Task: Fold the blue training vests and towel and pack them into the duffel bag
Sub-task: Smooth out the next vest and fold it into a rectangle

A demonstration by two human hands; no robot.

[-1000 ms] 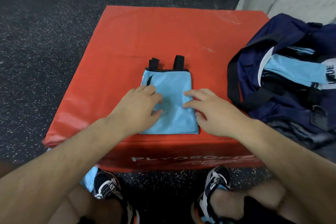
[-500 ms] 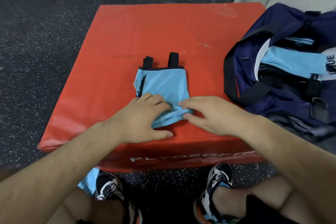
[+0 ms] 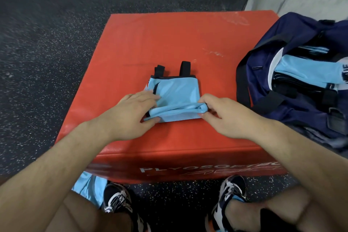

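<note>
A second ago the blue vest (image 3: 177,90) lay flat near the red box's (image 3: 169,34) front edge. Now the left hand (image 3: 131,117) and right hand (image 3: 226,117) pinch its raised near hem (one more fold, probably, before the duffel bag (image 3: 293,32) by the right edge).

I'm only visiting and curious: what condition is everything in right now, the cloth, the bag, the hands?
Blue vest: folded small on the red box, near edge lifted and curled over.
Left hand: grips the vest's left side.
Right hand: pinches the curled edge's right end.
Duffel bag: open, light blue cloth inside.
Blue cloth on the floor: lying by the left shoe, partly hidden.
</note>
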